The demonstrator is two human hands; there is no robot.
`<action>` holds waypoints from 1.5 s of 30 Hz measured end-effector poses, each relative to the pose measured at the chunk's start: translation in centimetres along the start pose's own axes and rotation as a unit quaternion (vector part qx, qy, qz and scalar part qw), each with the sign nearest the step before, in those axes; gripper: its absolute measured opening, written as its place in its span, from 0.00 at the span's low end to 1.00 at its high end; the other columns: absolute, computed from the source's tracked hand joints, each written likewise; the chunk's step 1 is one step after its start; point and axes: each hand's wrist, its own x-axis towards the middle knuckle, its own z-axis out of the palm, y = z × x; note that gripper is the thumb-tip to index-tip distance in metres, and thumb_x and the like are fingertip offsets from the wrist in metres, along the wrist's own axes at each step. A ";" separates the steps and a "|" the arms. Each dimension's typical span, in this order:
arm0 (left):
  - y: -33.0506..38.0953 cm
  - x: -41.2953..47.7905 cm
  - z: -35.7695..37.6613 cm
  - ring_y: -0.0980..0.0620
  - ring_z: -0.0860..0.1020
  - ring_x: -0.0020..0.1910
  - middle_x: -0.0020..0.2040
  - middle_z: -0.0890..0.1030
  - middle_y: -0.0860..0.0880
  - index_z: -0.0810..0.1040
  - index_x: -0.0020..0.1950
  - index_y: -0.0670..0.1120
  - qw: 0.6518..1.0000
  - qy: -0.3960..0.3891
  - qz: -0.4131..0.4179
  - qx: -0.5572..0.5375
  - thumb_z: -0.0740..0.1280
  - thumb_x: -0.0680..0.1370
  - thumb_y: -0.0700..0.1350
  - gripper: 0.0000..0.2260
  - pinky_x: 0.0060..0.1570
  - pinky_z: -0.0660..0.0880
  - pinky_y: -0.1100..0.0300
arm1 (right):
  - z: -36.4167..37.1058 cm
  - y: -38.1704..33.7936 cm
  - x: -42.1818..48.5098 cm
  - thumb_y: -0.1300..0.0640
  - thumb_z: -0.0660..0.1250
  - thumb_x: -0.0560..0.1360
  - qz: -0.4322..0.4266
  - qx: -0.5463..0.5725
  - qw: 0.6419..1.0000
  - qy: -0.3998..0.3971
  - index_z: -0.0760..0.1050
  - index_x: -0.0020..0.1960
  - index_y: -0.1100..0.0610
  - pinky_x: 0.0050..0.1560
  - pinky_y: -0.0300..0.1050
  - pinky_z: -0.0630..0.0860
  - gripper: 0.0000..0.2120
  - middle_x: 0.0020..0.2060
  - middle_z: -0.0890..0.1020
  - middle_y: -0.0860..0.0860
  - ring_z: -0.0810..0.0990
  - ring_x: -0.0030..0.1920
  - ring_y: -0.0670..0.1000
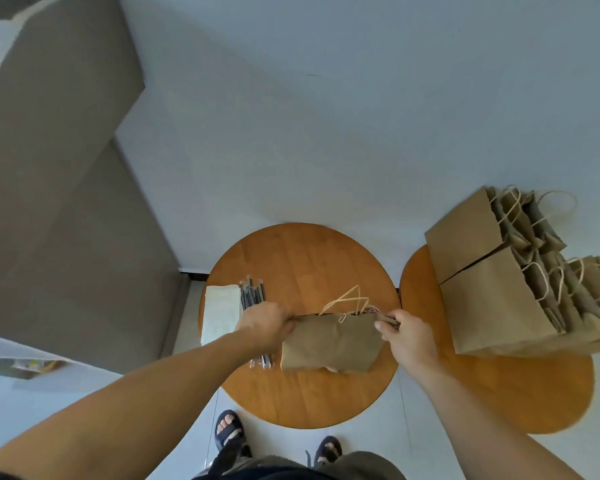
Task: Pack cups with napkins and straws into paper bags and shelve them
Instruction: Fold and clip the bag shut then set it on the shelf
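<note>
The bag stands on the round table, a little toward four o'clock from its centre. Both hands have it by the top edge. The left hand is curled round the nine o'clock end of the mouth, and the right hand pinches the three o'clock end, thumb on the near face. Pulled between them, the mouth is drawn to a narrow slit, with the twine handles poking up behind it at twelve o'clock. A scrap of red shows inside at the right end (a cup, perhaps, but too little shows to say).

At the table's nine o'clock edge lie the napkins, with the straws just beside them and partly under the left forearm. On a second table at three o'clock a stack of spare bags lies on its side.

The step in hand looks like closing a filled bag, though whether a napkin and straw are already in it cannot be told. If they are, the next move calls for a shift of grip to the handles, or a hand under the base, so that the bag goes off upright and the cup does not tip. If not, the mouth must be spread again first.
</note>
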 end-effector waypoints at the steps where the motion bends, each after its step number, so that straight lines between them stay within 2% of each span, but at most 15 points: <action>1: 0.0 -0.5 -0.1 0.49 0.80 0.49 0.49 0.81 0.49 0.80 0.58 0.49 1.000 0.011 -0.006 -0.020 0.57 0.84 0.51 0.13 0.48 0.79 0.55 | -0.2 -0.2 -0.5 0.52 0.68 0.79 -0.004 0.011 1.000 0.004 0.77 0.48 0.52 0.37 0.41 0.75 0.05 0.37 0.82 0.45 0.81 0.40 0.44; 6: 0.8 -3.9 -1.2 0.53 0.76 0.40 0.37 0.77 0.54 0.78 0.47 0.50 0.981 0.095 -0.048 -0.160 0.62 0.82 0.51 0.09 0.33 0.68 0.63 | -2.4 -2.1 -2.2 0.53 0.68 0.78 -0.053 0.093 0.994 0.028 0.77 0.52 0.50 0.39 0.43 0.81 0.04 0.38 0.83 0.45 0.83 0.39 0.44; 9: 1.6 -6.7 -2.5 0.50 0.80 0.45 0.45 0.83 0.50 0.82 0.50 0.48 0.950 0.157 -0.069 -0.261 0.65 0.81 0.50 0.09 0.43 0.75 0.59 | -4.4 -4.2 -3.5 0.54 0.68 0.78 -0.084 0.169 0.981 0.041 0.77 0.50 0.52 0.32 0.39 0.79 0.03 0.36 0.84 0.48 0.83 0.37 0.48; 11: 2.3 -9.0 -3.4 0.51 0.81 0.45 0.45 0.84 0.52 0.82 0.48 0.50 0.932 0.196 -0.079 -0.296 0.66 0.81 0.50 0.07 0.46 0.77 0.58 | -5.5 -5.7 -4.3 0.54 0.67 0.79 -0.107 0.214 0.970 0.050 0.77 0.49 0.52 0.31 0.37 0.78 0.03 0.35 0.84 0.49 0.83 0.35 0.48; 15: 3.1 -14.4 -5.5 0.51 0.80 0.39 0.36 0.81 0.54 0.78 0.38 0.53 0.889 0.285 -0.100 -0.343 0.68 0.80 0.47 0.10 0.42 0.75 0.59 | -6.9 -9.3 -5.6 0.52 0.67 0.79 -0.173 0.278 0.943 0.054 0.75 0.47 0.48 0.39 0.40 0.79 0.02 0.34 0.84 0.47 0.82 0.34 0.44; 19: 2.8 -20.5 -7.4 0.56 0.81 0.39 0.40 0.83 0.52 0.81 0.44 0.49 0.837 0.377 -0.126 -0.377 0.68 0.80 0.47 0.06 0.40 0.76 0.64 | -7.5 -14.6 -7.8 0.55 0.68 0.78 -0.253 0.318 0.913 0.036 0.77 0.48 0.52 0.37 0.39 0.79 0.02 0.34 0.83 0.50 0.82 0.32 0.44; 21: 2.2 -23.5 -8.5 0.54 0.80 0.38 0.41 0.84 0.49 0.81 0.45 0.48 0.814 0.423 -0.136 -0.375 0.68 0.80 0.48 0.06 0.37 0.74 0.68 | -7.5 -17.4 -9.3 0.56 0.69 0.78 -0.281 0.338 0.898 0.021 0.76 0.47 0.51 0.37 0.41 0.79 0.03 0.34 0.83 0.52 0.82 0.32 0.46; 25: 0.1 -28.9 -10.3 0.46 0.81 0.45 0.45 0.84 0.44 0.82 0.49 0.43 0.778 0.493 -0.170 -0.350 0.68 0.79 0.51 0.11 0.42 0.75 0.61 | -6.6 -22.9 -12.5 0.57 0.69 0.78 -0.323 0.367 0.872 -0.011 0.77 0.46 0.51 0.38 0.48 0.81 0.03 0.35 0.83 0.53 0.83 0.32 0.50; 27: -1.2 -31.6 -10.9 0.49 0.82 0.44 0.45 0.85 0.47 0.84 0.50 0.46 0.750 0.530 -0.170 -0.358 0.68 0.79 0.50 0.09 0.45 0.76 0.61 | -5.9 -25.8 -14.2 0.58 0.69 0.78 -0.340 0.373 0.863 -0.023 0.78 0.48 0.55 0.38 0.48 0.81 0.01 0.33 0.83 0.53 0.82 0.31 0.50; 30: -3.7 -35.9 -11.5 0.61 0.80 0.39 0.43 0.85 0.53 0.84 0.51 0.50 0.713 0.578 -0.167 -0.359 0.68 0.80 0.48 0.05 0.38 0.71 0.76 | -4.3 -30.3 -17.2 0.57 0.68 0.79 -0.368 0.371 0.852 -0.036 0.78 0.50 0.56 0.38 0.48 0.80 0.03 0.31 0.82 0.51 0.81 0.30 0.50; 34: -7.8 -42.0 -12.0 0.68 0.77 0.33 0.37 0.81 0.58 0.81 0.45 0.52 0.696 0.602 -0.169 -0.352 0.68 0.80 0.46 0.05 0.34 0.69 0.77 | -1.4 -36.6 -21.8 0.57 0.67 0.80 -0.397 0.361 0.842 -0.053 0.79 0.51 0.55 0.37 0.46 0.80 0.03 0.30 0.82 0.51 0.80 0.29 0.47; 37: -11.3 -46.6 -12.8 0.64 0.79 0.38 0.41 0.83 0.55 0.83 0.48 0.51 0.682 0.622 -0.180 -0.339 0.67 0.80 0.47 0.05 0.35 0.71 0.76 | 1.1 -41.3 -25.3 0.57 0.67 0.80 -0.418 0.354 0.833 -0.081 0.78 0.47 0.51 0.35 0.47 0.79 0.04 0.27 0.81 0.51 0.78 0.26 0.47; 40: -14.8 -50.6 -13.8 0.49 0.82 0.47 0.46 0.85 0.46 0.84 0.51 0.45 0.676 0.636 -0.193 -0.319 0.67 0.80 0.49 0.09 0.47 0.79 0.59 | 3.3 -45.6 -28.2 0.58 0.67 0.79 -0.432 0.353 0.824 -0.102 0.76 0.44 0.54 0.35 0.49 0.78 0.05 0.26 0.80 0.54 0.78 0.26 0.49; 42: -16.9 -52.8 -14.7 0.44 0.82 0.47 0.48 0.85 0.42 0.84 0.51 0.43 0.677 0.643 -0.196 -0.300 0.67 0.80 0.49 0.11 0.46 0.78 0.51 | 4.7 -48.3 -29.7 0.58 0.67 0.80 -0.433 0.360 0.819 -0.108 0.76 0.46 0.57 0.35 0.49 0.79 0.04 0.27 0.80 0.54 0.78 0.27 0.49; 45: -19.4 -55.1 -16.6 0.49 0.82 0.45 0.46 0.85 0.46 0.84 0.52 0.45 0.681 0.651 -0.191 -0.275 0.66 0.81 0.50 0.11 0.40 0.77 0.64 | 5.9 -52.0 -31.1 0.58 0.65 0.80 -0.431 0.370 0.814 -0.126 0.75 0.46 0.55 0.35 0.47 0.79 0.05 0.28 0.81 0.52 0.79 0.28 0.49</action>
